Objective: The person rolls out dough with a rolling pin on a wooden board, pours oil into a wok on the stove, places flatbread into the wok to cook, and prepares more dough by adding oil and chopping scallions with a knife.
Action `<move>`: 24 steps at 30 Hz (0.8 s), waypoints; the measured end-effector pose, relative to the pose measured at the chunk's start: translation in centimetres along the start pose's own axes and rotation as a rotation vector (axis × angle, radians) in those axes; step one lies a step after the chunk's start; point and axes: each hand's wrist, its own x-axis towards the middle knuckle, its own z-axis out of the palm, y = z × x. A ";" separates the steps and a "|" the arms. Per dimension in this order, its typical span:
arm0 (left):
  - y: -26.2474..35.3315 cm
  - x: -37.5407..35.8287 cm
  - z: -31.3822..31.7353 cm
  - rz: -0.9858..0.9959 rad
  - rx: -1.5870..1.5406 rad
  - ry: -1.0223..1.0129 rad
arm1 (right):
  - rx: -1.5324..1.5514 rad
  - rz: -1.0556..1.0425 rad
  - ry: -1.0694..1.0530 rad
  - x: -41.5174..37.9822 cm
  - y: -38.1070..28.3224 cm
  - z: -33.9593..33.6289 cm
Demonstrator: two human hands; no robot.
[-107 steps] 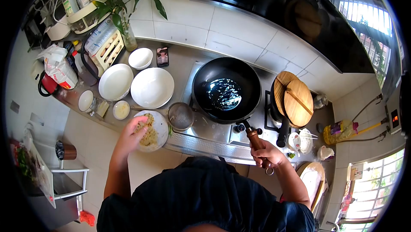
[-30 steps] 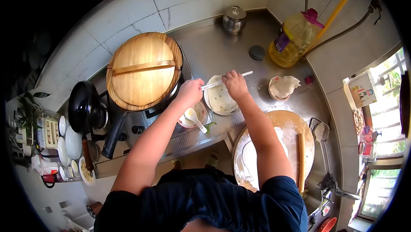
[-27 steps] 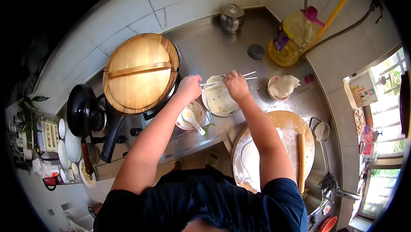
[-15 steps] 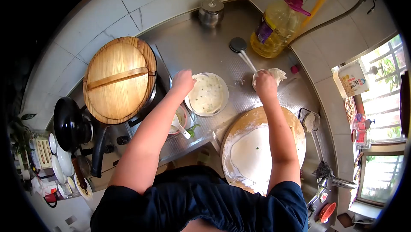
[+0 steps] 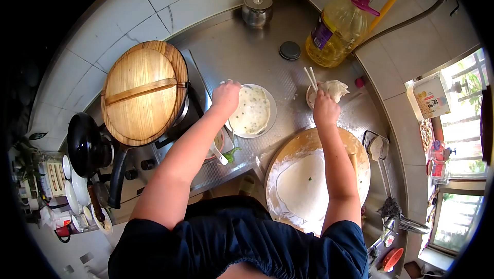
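My left hand (image 5: 226, 97) is closed at the left rim of a white plate (image 5: 274, 108). A flat round of pale dough with green flecks (image 5: 250, 113) lies on that plate. A bit of white shows above the fingertips; what they pinch is hidden. My right hand (image 5: 327, 109) is closed at a small bowl (image 5: 310, 97), its fingertips touching a pair of white chopsticks (image 5: 309, 77) and a crumpled whitish bag-like thing (image 5: 337, 91). I cannot make out which it grips. Below it, a wide thin sheet of dough (image 5: 303, 189) covers much of a floured round board (image 5: 360, 142).
A wok with a wooden lid (image 5: 141, 93) sits on the stove at left, a black pan (image 5: 82, 145) beside it. An oil jug (image 5: 337, 32), a dark round lid (image 5: 289, 50) and a steel pot (image 5: 257, 10) stand behind. A white spoon (image 5: 221, 156) rests in a bowl near the front.
The chopsticks have swung from leaning far left to standing steeper by my right hand. Both hands have shifted slightly to the right in view, along with the scene.
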 end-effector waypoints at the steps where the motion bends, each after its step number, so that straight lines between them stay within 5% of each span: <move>1: 0.1 -0.2 0.1 -0.008 -0.066 0.039 | -0.021 0.003 -0.004 -0.1 0.0 0.1; 3: 0.6 -0.3 -0.2 -0.016 -0.129 0.079 | -0.012 -0.014 0.021 -0.3 0.2 0.3; 5: 1.2 -0.2 -1.3 -0.100 -0.279 -0.144 | -0.004 -0.031 0.045 -0.4 0.4 0.6; 8: 1.1 -0.1 -1.6 -0.101 -0.428 -0.190 | 0.019 -0.026 0.035 -0.5 0.6 0.6; 14: 1.3 0.1 -1.9 -0.019 -0.534 -0.101 | 0.060 -0.136 0.203 -2.1 -0.6 -2.9; 16: 2.2 -0.2 -2.8 0.002 -0.547 -0.100 | 0.576 -0.061 0.290 -3.6 -2.2 -3.6; 18: 3.9 -0.7 -4.6 0.038 -0.583 -0.114 | 1.403 0.231 -0.013 -5.9 -5.6 -1.7; 20: 5.9 -1.4 -5.7 0.091 -0.598 -0.096 | 1.915 0.529 -0.236 -8.1 -9.3 -0.9; 24: 11.5 -5.0 -8.6 0.260 -0.629 -0.088 | 2.394 0.734 -0.295 -9.6 -13.8 0.9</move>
